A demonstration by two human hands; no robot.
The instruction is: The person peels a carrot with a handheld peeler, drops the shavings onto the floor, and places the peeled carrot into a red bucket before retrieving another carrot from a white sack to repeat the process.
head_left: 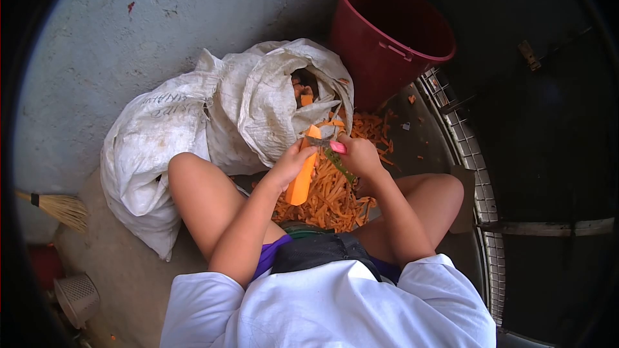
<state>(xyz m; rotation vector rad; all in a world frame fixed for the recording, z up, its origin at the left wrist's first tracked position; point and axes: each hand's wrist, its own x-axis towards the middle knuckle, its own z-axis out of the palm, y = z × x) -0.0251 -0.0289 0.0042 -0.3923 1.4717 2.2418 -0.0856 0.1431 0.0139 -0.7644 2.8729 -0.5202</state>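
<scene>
My left hand [290, 166] is wrapped round a thick, bright orange carrot [298, 188], peeled into flat sides and slanting down toward my lap. In my right hand [362, 156] is a peeler with a pink handle [338, 147]. Its dark metal blade lies across the carrot near the upper end, close to my left fingertips. Below both hands, orange peelings [332, 203] are heaped between my crossed legs. A green strip shows just under my right hand, partly hidden by it.
A white woven sack [264, 103] lies open ahead, orange pieces in its mouth; another full sack [158, 135] leans at the left. A red bucket [393, 38] stands behind. Wire mesh [483, 200] edges the right side. A broom [61, 208] and perforated basket [77, 299] are at far left.
</scene>
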